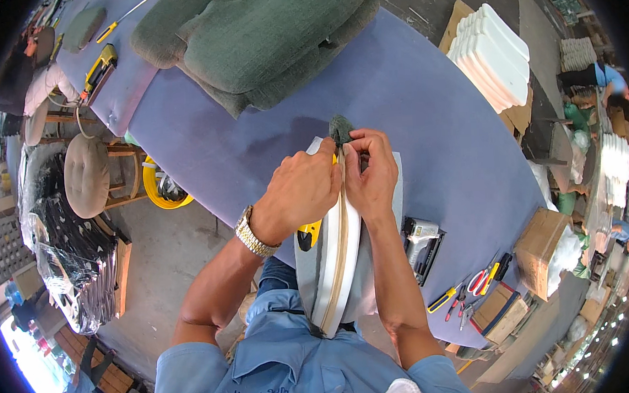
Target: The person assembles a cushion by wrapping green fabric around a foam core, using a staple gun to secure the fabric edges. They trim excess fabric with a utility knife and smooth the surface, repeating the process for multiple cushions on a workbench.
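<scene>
Left hand (303, 186): gripping yellow-black tool (309, 236) | right hand (372, 179): pinching green fabric (340, 127) at curved panel (337, 266)'s far tip | my judgement: fabric soft, panel stiff; hold panel's edges

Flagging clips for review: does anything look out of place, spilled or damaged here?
Nothing looks spilled or damaged. Only the loose tools near the edge of the blue table look slightly untidy, lying at different angles.

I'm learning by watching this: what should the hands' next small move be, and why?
Perhaps a short, careful cut at the green fabric. The left hand grips the yellow tool, which looks like a cutter, its far end close to the fabric, while the right hand seems to pinch the fabric at the curved piece's end.
</scene>
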